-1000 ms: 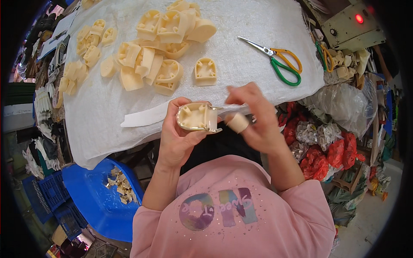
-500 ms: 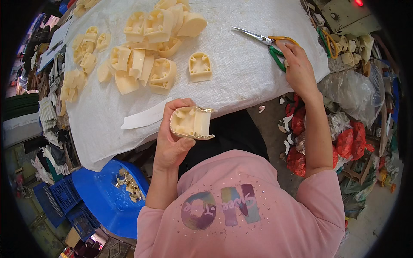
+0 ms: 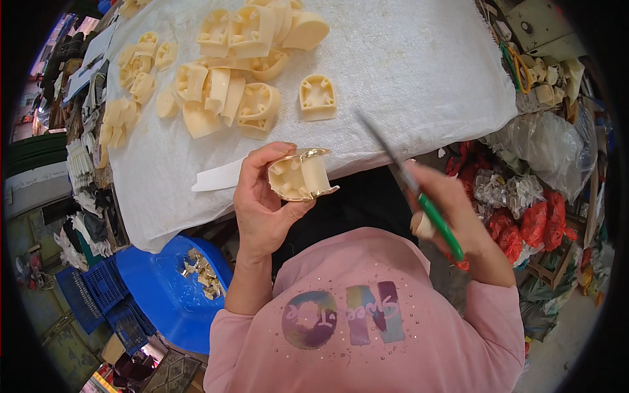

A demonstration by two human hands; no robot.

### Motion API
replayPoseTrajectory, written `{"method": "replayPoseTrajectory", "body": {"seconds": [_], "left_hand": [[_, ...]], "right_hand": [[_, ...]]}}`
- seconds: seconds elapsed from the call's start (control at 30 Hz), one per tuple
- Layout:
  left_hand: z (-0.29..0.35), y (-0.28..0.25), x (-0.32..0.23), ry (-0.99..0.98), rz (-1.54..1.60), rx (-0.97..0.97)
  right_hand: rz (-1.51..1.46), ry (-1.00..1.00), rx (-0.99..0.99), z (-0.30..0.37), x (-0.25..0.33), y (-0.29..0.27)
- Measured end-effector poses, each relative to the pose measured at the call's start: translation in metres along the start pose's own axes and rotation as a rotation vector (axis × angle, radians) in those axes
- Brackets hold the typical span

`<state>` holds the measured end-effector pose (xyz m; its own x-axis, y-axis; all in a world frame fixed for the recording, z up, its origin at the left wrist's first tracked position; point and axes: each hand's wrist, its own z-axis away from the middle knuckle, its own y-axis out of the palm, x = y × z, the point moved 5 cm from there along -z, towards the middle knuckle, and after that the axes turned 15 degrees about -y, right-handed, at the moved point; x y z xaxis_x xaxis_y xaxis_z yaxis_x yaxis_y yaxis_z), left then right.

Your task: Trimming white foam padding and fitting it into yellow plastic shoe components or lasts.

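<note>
My left hand is closed round a cream plastic shoe heel, its hollow, ribbed end showing. Shiny gold covering wraps its outside, and loose edges stick out past the flat side. In my right hand are scissors with a green handle, lifted off the table and smeared by motion. Their blades point up and to the left, apart from the heel. Another bare cream heel lies alone on the table, beyond my left hand.
White woven sheeting covers the table. Several cream heels are heaped at its far left, near a white strip. A blue basin with gold scraps stands below left. Red bags and clear plastic lie at right.
My right hand has lifted the scissors from the table and brought them down and toward my body. My left hand still holds the heel, turned slightly.
</note>
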<state>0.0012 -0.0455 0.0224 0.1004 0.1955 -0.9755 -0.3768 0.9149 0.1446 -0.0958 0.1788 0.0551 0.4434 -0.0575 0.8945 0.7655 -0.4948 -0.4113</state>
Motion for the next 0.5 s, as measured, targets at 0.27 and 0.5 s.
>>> {"method": "replayPoseTrajectory", "body": {"seconds": [0.27, 0.5], "left_hand": [[0.005, -0.002, -0.004, 0.119, -0.148, -0.060], [0.013, 0.002, -0.008, 0.168, -0.247, -0.077]], "right_hand": [[-0.205, 0.073, 0.190, 0.002, 0.007, 0.030], [-0.202, 0.057, 0.138, 0.003, 0.007, 0.036]]}}
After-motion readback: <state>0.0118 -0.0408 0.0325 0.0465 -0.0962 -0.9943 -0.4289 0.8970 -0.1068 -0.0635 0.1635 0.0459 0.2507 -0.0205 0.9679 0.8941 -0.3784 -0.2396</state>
